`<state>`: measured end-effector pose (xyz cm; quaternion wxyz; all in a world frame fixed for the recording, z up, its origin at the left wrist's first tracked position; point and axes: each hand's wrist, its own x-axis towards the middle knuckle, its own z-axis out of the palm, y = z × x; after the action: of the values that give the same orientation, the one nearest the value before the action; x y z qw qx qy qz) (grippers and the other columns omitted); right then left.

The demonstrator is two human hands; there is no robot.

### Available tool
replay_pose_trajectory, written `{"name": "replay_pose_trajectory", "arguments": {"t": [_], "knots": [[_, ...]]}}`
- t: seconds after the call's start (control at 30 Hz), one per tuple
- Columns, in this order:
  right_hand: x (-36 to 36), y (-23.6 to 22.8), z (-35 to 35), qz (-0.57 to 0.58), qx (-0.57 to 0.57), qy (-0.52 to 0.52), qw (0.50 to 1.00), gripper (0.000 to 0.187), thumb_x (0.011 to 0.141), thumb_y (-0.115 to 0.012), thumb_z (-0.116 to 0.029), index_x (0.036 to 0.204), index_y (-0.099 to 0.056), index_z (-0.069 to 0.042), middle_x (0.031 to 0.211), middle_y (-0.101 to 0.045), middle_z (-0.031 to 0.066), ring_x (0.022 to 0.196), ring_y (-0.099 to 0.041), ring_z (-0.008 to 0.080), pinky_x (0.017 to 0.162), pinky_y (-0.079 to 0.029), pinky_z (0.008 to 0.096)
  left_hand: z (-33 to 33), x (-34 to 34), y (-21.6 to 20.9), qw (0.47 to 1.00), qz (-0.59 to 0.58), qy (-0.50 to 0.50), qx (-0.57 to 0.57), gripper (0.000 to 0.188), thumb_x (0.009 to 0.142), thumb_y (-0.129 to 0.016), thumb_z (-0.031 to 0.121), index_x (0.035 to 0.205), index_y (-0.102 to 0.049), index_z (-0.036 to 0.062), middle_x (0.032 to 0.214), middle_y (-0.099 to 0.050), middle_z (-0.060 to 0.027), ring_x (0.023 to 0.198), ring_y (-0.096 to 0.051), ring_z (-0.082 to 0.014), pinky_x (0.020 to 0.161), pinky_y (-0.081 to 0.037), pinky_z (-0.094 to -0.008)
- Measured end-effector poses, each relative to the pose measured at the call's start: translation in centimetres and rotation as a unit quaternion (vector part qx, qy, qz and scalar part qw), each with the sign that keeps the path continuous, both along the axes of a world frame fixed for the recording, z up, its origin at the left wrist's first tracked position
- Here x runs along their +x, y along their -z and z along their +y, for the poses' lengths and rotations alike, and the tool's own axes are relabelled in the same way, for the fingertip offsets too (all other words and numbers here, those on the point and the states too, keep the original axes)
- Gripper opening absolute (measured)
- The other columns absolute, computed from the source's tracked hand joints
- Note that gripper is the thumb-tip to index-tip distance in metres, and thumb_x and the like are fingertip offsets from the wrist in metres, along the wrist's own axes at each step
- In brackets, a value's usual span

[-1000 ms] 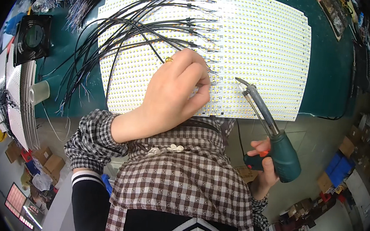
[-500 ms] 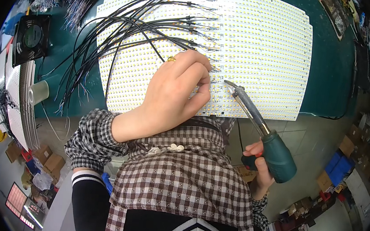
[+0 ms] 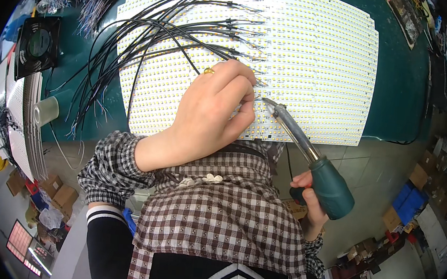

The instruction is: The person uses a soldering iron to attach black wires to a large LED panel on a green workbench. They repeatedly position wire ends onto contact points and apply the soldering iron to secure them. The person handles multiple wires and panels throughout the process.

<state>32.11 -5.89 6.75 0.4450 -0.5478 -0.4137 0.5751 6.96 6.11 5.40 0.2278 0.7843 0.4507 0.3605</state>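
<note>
The left hand (image 3: 210,111) rests curled on the LED panel (image 3: 317,57), fingertips pinching a black wire (image 3: 188,55) at a pad. The right hand (image 3: 311,202) grips the soldering iron (image 3: 308,153) — its tip beside those fingers. A slip could burn them — or bridge neighbouring pads.
</note>
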Motion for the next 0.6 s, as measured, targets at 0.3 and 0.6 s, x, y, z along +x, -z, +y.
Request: {"name": "replay_pose_trajectory", "arguments": {"t": [0.3,0.6], "knots": [[0.33,0.49,-0.44,-0.005,0.004,-0.004,1.000,0.038,0.074,-0.075,-0.003,0.104,-0.057,0.010,0.080,-0.066,0.0140,0.074,-0.066,0.0208,0.070,-0.056,0.0328,0.00,-0.01,-0.08,1.000,0.002,-0.001,0.001,0.018,0.065,-0.064,-0.003,0.076,-0.051,0.0028,0.087,-0.055,-0.0087,0.072,-0.055,-0.0249,0.057,-0.043,-0.0343],[-0.11,-0.21,0.13,-0.013,0.031,-0.019,0.999,0.036,0.087,-0.062,-0.021,0.105,-0.055,0.010,0.089,-0.062,0.0168,0.078,-0.063,0.0230,0.074,-0.054,0.0337,0.04,-0.12,-0.01,1.000,0.005,0.001,-0.002,0.018,0.065,-0.064,-0.003,0.076,-0.051,0.0028,0.086,-0.055,-0.0087,0.071,-0.054,-0.0249,0.057,-0.043,-0.0346]]}}
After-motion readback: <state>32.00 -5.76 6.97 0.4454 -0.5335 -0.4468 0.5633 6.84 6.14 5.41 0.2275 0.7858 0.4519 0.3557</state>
